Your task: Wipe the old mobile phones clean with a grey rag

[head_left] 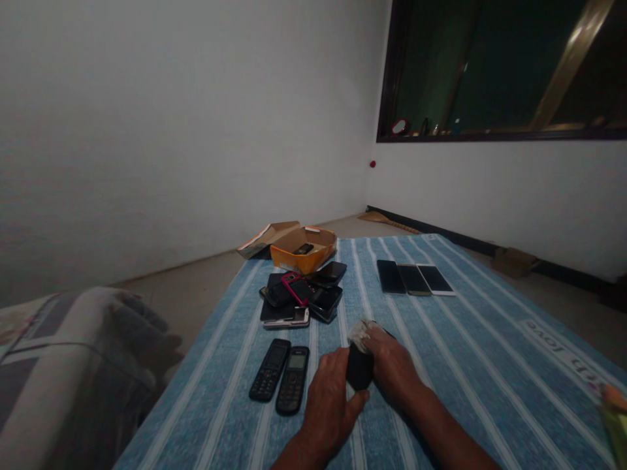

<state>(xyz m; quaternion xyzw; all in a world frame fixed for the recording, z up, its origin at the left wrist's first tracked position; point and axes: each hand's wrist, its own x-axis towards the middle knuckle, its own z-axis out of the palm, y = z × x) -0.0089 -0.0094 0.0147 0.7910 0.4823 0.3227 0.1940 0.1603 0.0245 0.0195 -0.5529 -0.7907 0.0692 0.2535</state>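
the left hand (329, 405) and right hand (392, 365) meet over a small black phone (360, 367), which sits on the blue striped cloth (441, 365) just ahead of the person, tilted up between the palms rather than lying flat. the left fingers (337, 378) are slightly spread and wrap its near side, with the thumb reaching out past its lower edge. the right fingers (379, 343) lie pressed together over its far end, bunching a white rag (360, 333) against it.

the rag looks like it is being used for wiping. for that, a firm left-hand hold and short strokes from the right would suit, with a clean fold of rag turned to the phone.

two black keypad phones (280, 377) lie just left of the hands, below a heap of phones (301, 300), one with a pink edge. an orange cardboard box (304, 260) stands beyond, with a phone inside. three flat touchscreen phones (414, 278) lie side by side to the right.
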